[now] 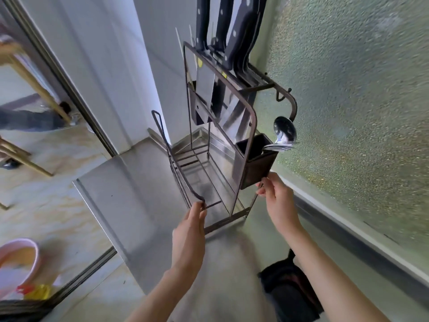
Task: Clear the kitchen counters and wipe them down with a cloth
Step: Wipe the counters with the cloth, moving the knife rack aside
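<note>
A dark brown metal knife rack (251, 122) stands on the steel counter (130, 201) in the corner by the wall. Several black-handled knives (232, 33) sit in its top slots. A dark cutlery cup (257, 166) on its right side holds spoons (285, 131). My left hand (189, 233) grips the rack's near left frame bar. My right hand (277, 196) pinches the rack's frame just under the cutlery cup. No cloth for wiping is in sight.
A black object (290, 291) lies on the counter under my right forearm. The frosted green window (362, 108) and its sill run along the right. A pink basin (16, 263) sits on the floor at lower left, past the counter's edge.
</note>
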`<action>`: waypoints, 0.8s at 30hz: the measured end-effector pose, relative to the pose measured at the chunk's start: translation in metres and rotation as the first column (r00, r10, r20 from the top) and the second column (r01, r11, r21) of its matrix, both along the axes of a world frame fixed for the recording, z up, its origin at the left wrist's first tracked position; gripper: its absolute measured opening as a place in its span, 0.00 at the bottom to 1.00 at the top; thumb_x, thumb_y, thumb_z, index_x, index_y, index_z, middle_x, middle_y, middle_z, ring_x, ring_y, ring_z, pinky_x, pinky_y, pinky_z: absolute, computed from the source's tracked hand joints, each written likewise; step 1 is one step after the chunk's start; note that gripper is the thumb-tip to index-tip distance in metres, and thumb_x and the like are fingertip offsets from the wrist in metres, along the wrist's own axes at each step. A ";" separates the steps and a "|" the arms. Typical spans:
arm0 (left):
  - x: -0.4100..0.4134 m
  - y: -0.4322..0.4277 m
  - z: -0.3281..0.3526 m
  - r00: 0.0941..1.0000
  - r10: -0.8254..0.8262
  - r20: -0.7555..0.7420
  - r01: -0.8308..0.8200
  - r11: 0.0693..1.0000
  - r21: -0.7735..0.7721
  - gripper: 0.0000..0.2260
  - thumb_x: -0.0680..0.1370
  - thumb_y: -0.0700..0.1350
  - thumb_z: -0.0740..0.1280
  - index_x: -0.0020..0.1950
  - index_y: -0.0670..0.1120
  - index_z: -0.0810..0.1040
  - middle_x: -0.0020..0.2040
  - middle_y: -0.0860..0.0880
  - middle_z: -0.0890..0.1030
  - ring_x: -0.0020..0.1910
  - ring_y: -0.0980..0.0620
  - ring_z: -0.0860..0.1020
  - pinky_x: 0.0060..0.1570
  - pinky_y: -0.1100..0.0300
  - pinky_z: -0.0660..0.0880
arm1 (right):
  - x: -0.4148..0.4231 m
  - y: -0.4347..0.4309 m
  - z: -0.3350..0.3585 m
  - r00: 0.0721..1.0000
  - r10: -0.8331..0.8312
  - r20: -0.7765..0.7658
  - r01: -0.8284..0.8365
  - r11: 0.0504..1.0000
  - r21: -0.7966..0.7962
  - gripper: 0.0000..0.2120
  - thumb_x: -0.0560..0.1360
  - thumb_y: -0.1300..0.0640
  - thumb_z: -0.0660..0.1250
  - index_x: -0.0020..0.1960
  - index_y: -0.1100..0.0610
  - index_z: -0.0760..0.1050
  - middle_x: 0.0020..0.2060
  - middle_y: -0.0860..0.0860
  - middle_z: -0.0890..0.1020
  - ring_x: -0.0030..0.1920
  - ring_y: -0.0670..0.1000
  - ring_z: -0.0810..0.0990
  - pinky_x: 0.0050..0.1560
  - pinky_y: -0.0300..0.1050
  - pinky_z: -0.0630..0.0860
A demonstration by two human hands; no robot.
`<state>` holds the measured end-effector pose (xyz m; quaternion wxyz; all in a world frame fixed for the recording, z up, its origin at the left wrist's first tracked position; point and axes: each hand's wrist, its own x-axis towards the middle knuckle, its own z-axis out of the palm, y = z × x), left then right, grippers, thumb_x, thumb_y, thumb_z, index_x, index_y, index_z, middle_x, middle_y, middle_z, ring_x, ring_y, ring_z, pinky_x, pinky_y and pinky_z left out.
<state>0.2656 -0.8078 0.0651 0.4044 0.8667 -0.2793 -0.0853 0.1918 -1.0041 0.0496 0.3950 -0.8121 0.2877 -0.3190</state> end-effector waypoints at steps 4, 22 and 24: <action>-0.011 -0.030 0.003 1.000 0.020 -0.023 -0.020 1.000 -0.008 0.10 0.80 0.34 0.57 0.57 0.47 0.70 0.54 0.46 0.79 0.56 0.52 0.78 0.52 0.66 0.68 | 0.009 -0.032 -0.001 1.000 -0.003 -0.028 0.002 0.999 -0.035 0.07 0.80 0.61 0.55 0.45 0.57 0.69 0.34 0.50 0.78 0.34 0.46 0.79 0.36 0.32 0.73; 0.021 -0.101 0.004 0.999 0.020 -0.035 -0.019 1.000 0.005 0.06 0.81 0.38 0.55 0.52 0.49 0.66 0.55 0.48 0.78 0.55 0.56 0.77 0.35 0.82 0.66 | 0.066 -0.104 -0.005 1.000 -0.003 0.029 0.008 0.988 -0.157 0.09 0.79 0.57 0.52 0.45 0.57 0.69 0.32 0.54 0.76 0.32 0.55 0.77 0.35 0.55 0.76; 0.022 -0.105 0.006 1.000 0.013 -0.022 -0.013 1.000 0.004 0.08 0.81 0.38 0.55 0.48 0.52 0.63 0.50 0.49 0.77 0.50 0.54 0.77 0.34 0.81 0.66 | 0.071 -0.107 -0.003 0.999 -0.027 0.017 0.029 0.987 -0.158 0.09 0.79 0.57 0.52 0.45 0.58 0.69 0.33 0.55 0.77 0.32 0.56 0.77 0.35 0.58 0.76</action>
